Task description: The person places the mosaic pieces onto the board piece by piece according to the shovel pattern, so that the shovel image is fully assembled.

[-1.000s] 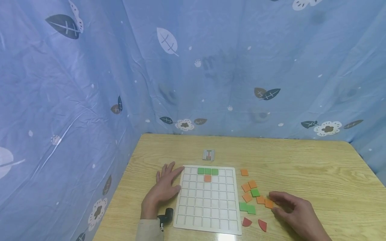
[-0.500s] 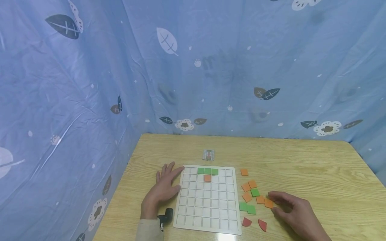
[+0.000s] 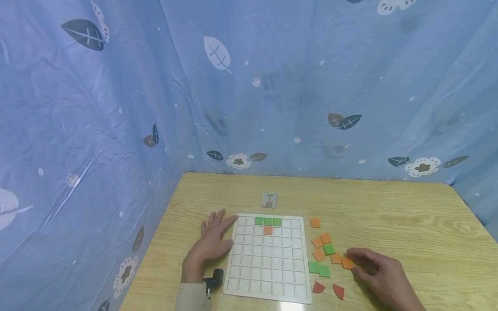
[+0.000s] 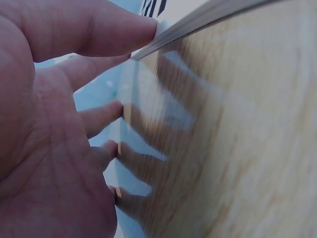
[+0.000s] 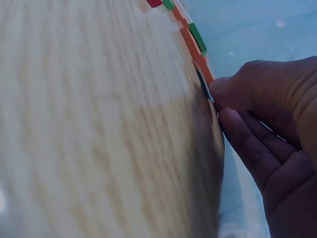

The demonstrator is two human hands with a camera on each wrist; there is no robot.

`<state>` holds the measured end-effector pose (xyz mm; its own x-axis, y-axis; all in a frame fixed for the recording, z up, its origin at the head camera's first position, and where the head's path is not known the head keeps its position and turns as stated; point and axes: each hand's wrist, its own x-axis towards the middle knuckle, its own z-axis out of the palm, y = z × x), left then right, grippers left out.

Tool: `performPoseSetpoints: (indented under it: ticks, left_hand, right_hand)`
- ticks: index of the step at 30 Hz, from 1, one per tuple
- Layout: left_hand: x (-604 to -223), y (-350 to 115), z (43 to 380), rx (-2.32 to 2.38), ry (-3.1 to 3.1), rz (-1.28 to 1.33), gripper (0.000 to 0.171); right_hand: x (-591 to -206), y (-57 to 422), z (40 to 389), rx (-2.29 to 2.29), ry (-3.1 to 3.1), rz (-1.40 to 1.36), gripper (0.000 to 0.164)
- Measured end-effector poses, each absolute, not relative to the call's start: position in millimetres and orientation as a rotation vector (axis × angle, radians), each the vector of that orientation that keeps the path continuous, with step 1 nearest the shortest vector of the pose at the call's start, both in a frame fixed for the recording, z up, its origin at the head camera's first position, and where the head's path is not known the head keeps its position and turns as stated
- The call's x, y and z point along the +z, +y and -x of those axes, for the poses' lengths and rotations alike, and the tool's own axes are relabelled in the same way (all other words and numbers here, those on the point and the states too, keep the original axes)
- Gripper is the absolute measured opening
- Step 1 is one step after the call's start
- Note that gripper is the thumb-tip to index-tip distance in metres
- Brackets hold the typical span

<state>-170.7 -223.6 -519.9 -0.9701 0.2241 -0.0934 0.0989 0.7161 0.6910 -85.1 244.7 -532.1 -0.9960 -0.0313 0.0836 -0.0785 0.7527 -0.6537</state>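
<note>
A white gridded board [image 3: 267,272] lies on the table; several green tiles [image 3: 268,221] fill part of its top row, with one orange tile [image 3: 268,231] beneath the middle one. My left hand [image 3: 212,244] rests along the board's left side, fingers spread, its index fingertip at the top left corner. In the left wrist view the thumb [image 4: 119,32] meets the board's edge. To the right, my right hand [image 3: 379,272] rests on the table, fingers loosely bent, with the thumb tip [image 5: 223,89] right at the edge of the nearest loose orange tile [image 3: 347,263].
Several loose orange and green tiles, including a green tile [image 3: 329,249], lie right of the board. Two red quarter-round pieces [image 3: 318,287] sit nearer the front. Behind the board is a small printed card [image 3: 269,200]. A blue patterned curtain [image 3: 272,108] borders the wooden table [image 3: 389,207].
</note>
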Motion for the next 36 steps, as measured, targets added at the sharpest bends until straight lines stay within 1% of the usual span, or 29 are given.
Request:
performPoseSetpoints:
  ticks: [10, 17, 26, 36]
  left_hand:
    - [-520, -222, 170, 1.082, 2.752, -0.259, 0.077]
    - [-522, -224, 169, 1.086, 2.749, -0.253, 0.076]
    - [-523, -224, 169, 1.079, 2.750, -0.239, 0.077]
    - [-521, -223, 170, 1.084, 2.755, -0.236, 0.077]
  right_hand:
    - [-525, 245, 85, 1.229, -2.849, -0.028, 0.038]
    - [-516, 243, 89, 1.137, -2.714, -0.177, 0.040]
    - [-501, 235, 100, 1.099, -2.705, -0.207, 0.037]
    - [-493, 222, 112, 1.154, -2.604, -0.325, 0.041]
